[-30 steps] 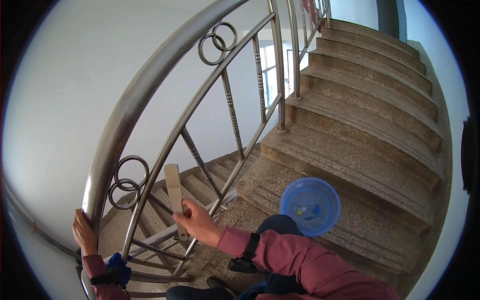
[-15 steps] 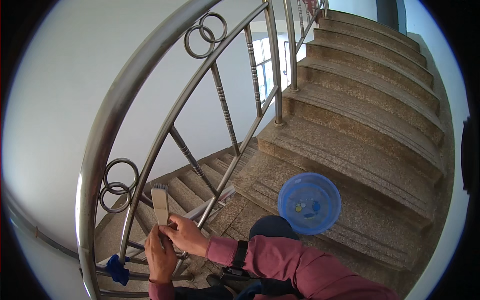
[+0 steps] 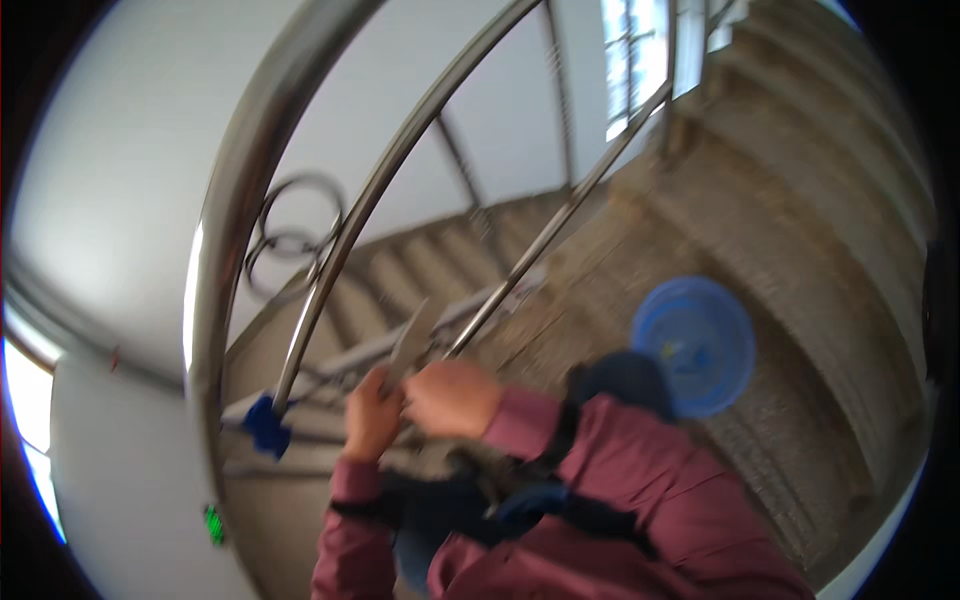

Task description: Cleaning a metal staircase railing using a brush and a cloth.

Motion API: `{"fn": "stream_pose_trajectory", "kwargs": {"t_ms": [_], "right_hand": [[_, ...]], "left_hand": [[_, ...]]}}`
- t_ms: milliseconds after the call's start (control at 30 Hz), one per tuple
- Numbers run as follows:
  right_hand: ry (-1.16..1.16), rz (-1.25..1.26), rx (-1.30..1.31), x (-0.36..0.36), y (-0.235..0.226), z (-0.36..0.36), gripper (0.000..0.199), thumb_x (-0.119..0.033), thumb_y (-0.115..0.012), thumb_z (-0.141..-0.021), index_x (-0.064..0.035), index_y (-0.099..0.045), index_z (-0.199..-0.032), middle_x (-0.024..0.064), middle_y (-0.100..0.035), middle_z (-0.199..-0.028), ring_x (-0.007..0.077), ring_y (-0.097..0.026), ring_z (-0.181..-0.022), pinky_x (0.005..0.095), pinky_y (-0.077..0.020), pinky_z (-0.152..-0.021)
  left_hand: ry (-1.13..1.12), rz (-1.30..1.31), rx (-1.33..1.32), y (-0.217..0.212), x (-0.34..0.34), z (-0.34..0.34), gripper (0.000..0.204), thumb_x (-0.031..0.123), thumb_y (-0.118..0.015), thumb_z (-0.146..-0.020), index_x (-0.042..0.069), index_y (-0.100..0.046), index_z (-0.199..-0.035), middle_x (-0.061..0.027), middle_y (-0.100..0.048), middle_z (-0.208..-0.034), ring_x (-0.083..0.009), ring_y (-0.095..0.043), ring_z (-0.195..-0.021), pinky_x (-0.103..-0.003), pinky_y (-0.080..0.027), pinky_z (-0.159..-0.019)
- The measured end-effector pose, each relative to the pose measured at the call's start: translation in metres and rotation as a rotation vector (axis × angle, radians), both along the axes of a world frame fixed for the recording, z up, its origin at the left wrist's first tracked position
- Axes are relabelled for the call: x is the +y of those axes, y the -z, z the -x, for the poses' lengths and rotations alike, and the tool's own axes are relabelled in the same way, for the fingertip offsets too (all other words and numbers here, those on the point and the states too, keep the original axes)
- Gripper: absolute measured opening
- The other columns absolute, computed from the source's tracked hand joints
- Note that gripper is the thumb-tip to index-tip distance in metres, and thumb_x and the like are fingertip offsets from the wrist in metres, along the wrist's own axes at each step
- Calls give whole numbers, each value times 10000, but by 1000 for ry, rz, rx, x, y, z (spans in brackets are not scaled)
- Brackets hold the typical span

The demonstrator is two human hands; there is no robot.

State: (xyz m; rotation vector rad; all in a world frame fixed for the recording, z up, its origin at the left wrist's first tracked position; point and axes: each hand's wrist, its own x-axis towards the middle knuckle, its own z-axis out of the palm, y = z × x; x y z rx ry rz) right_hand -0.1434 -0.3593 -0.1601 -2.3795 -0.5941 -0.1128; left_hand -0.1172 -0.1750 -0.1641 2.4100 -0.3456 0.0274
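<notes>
A pale, flat-handled brush (image 3: pixel 412 338) points up and away from my two hands, blurred by motion. My left hand (image 3: pixel 372 418) is closed round its lower end. Close against it on the right, my right hand (image 3: pixel 455 397) has its fingers curled at the same end of the brush; their tips are hidden. To the left of my hands, a crumpled blue cloth (image 3: pixel 266 427) hangs on the lower part of the metal stair railing (image 3: pixel 385 175). Off to my right stands a blue plastic tub (image 3: pixel 735 372) with small yellow and blue patches inside.
The railing's thick handrail (image 3: pixel 225 235) curves up along the left, with interlocking rings (image 3: pixel 292 238) beside it. Stone steps (image 3: pixel 800 190) climb on the right, and a lower flight (image 3: pixel 430 262) shows through the railing. Something bright green (image 3: pixel 213 524) shows at lower left.
My view has swung, so the tub now sits further right and higher in the picture. The brush is tilted more to the right and stays at my hands.
</notes>
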Motion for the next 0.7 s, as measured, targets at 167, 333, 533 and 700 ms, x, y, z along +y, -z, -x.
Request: {"fn": "stream_pose_trajectory", "kwargs": {"t_ms": [167,333,533,700], "right_hand": [[-162,316,-42,4,4,11,122,-195,-712,-792,-87,-766,-806,124,-752,-814,291,-758,-810,422,-592,-681],[-222,209,-83,13,23,19,147,-200,-700,-812,-76,-738,-742,133,-715,-731,313,-736,-729,433,-573,-633],[-236,212,-88,10,18,27,130,-171,-681,-799,-70,-726,-731,131,-708,-721,309,-737,-729,425,-576,-629],[-229,226,-67,8,12,24,114,-159,-687,-792,-66,-719,-735,133,-706,-727,313,-736,-739,430,-576,-638]], "left_hand": [[-22,-167,-22,39,25,-1,312,269,-691,-932,50,-696,-1153,-252,-710,-898,-448,-699,-877,-475,-538,-717],[-106,-174,4,26,33,1,279,274,-686,-949,47,-710,-1110,-205,-718,-848,-368,-718,-802,-435,-534,-696],[-137,-206,-107,12,34,-18,241,270,-652,-985,58,-708,-1084,-181,-698,-791,-361,-708,-744,-436,-522,-663],[-87,-277,-156,3,21,-53,272,301,-607,-1007,36,-672,-1014,-229,-682,-824,-463,-665,-817,-501,-501,-686]]}}
